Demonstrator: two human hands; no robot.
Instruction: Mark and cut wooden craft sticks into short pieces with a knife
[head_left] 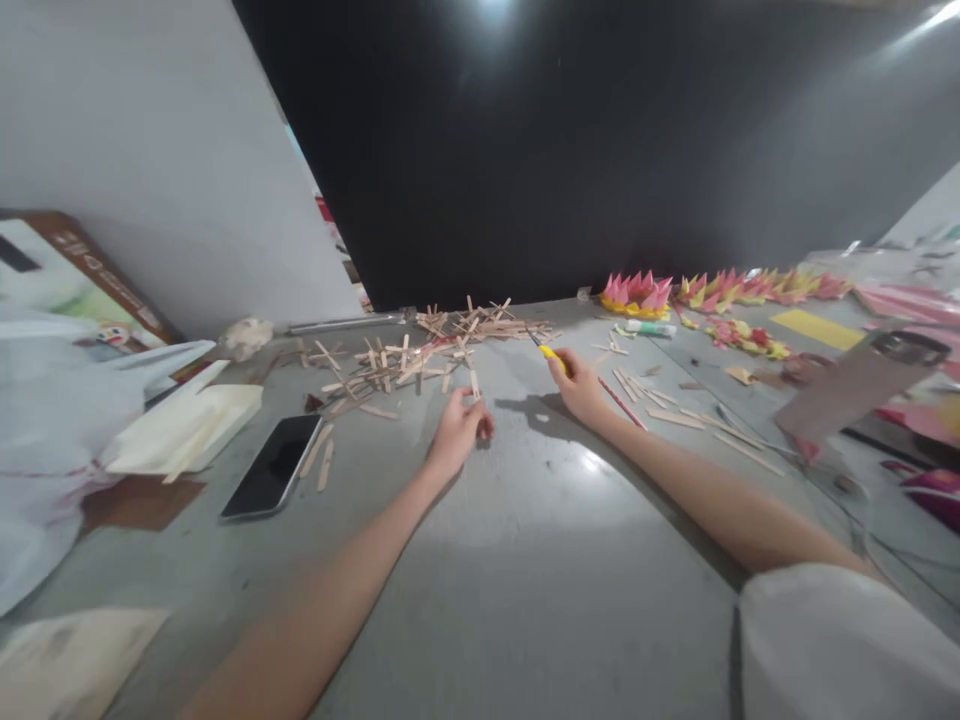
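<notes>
My left hand (457, 435) is closed over the grey table, fingers curled, with a small wooden craft stick (474, 384) standing up from its fingertips. In my right hand (579, 388) is a yellow craft knife (553, 356), its thin dark tip pointing up and left, away from the left hand's stick. Just beyond both hands lies a loose pile of wooden sticks (386, 365), several of them joined into crosses. More loose sticks (675, 418) lie to the right of my right wrist, close to a thin red stick (622, 404).
A phone (274, 468), an open white box (187, 430) and a plastic bag (45, 430) are on the left. Pink and yellow paper flowers (636, 296), a glue tube (651, 328) and a tumbler (855, 390) stand right. A black panel (570, 150) rises behind; a white rounded object (840, 640) is lower right.
</notes>
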